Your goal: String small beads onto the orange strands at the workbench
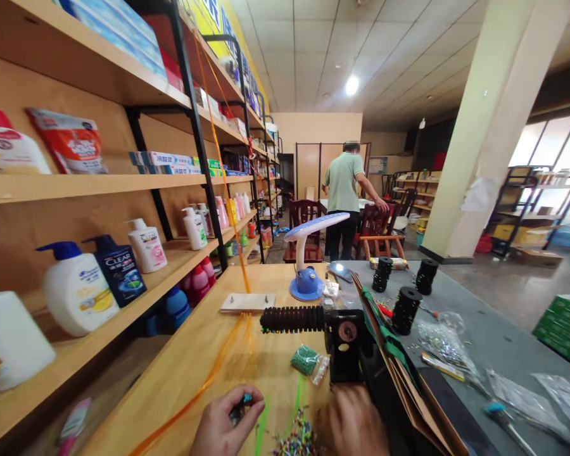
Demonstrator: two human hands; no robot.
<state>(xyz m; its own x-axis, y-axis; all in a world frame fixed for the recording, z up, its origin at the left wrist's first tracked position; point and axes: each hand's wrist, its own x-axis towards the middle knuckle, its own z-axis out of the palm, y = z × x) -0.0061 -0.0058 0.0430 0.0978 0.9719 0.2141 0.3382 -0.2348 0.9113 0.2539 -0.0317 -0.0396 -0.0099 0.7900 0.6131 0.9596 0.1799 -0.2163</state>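
My left hand point(230, 423) is closed at the bottom centre, its thumb and fingers curled round a small blue piece point(247, 398) too tiny to identify. To its right, my right hand point(354, 421) is smeared by motion below the black clamp-like holder point(344, 345). Whether it holds anything is hidden. Between the hands lies a pile of small multicoloured pieces point(294, 437), with bright green strips point(262, 425) beside it. A clear bag of green beads point(304, 359) rests just beyond. From the holder a black ridged rod point(292, 319) points left.
A blue desk lamp point(306, 283) stands behind the rod. Orange cords point(218, 361) run from a white plate point(247, 303) across the wooden table. Black spools point(407, 310) and plastic bags point(441, 342) sit at right. Shelves point(95, 190) line the left; a person point(344, 190) stands farther back.
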